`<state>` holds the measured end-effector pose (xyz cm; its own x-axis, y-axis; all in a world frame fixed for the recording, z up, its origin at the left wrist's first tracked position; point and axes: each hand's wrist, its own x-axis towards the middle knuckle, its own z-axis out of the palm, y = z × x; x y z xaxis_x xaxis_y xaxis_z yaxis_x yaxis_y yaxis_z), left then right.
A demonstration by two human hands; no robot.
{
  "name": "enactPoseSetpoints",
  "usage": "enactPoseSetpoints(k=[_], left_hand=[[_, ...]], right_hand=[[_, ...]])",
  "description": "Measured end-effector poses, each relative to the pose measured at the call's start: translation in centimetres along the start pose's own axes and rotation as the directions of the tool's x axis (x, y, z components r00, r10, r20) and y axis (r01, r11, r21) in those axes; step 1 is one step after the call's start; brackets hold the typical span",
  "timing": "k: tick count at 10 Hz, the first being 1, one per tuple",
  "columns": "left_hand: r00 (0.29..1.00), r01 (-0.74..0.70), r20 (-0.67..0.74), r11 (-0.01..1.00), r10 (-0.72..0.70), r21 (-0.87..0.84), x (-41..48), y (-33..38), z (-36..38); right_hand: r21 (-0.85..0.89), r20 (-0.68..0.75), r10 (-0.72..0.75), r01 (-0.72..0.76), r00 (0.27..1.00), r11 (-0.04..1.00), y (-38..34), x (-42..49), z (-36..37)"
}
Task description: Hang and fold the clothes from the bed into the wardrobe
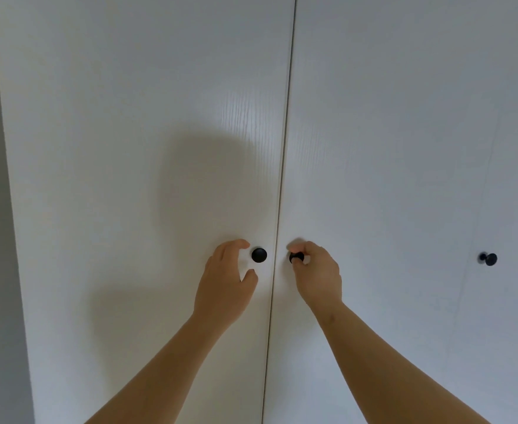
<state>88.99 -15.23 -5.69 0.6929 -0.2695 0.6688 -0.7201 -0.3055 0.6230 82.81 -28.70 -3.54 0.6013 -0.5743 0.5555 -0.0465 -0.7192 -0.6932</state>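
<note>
1. The wardrobe [129, 148] stood shut and filled the view; no clothes were in sight.
2. The right hand [319, 276] pinched the right knob [296, 257]. The left hand [227, 280] was spread in a loose curve just beside the left knob [259, 255], not gripping it.
3. The wardrobe looked rigid and probably easy to swing open. The small smooth knobs seemed the only hold, and possibly slippery.

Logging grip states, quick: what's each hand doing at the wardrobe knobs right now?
Left hand: open, fingers curved beside the left knob, not gripping it.
Right hand: closed, pinching the right knob.
</note>
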Motion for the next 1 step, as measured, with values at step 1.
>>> enactPoseSetpoints(k=[1], left_hand=[[1.000,0.026,-0.008,1.000,-0.026,0.017,-0.91,1.00,-0.18]], right_hand=[[-0.006,0.062,-0.028,0.028,0.998,1.000,0.39,-1.39,-0.67]])
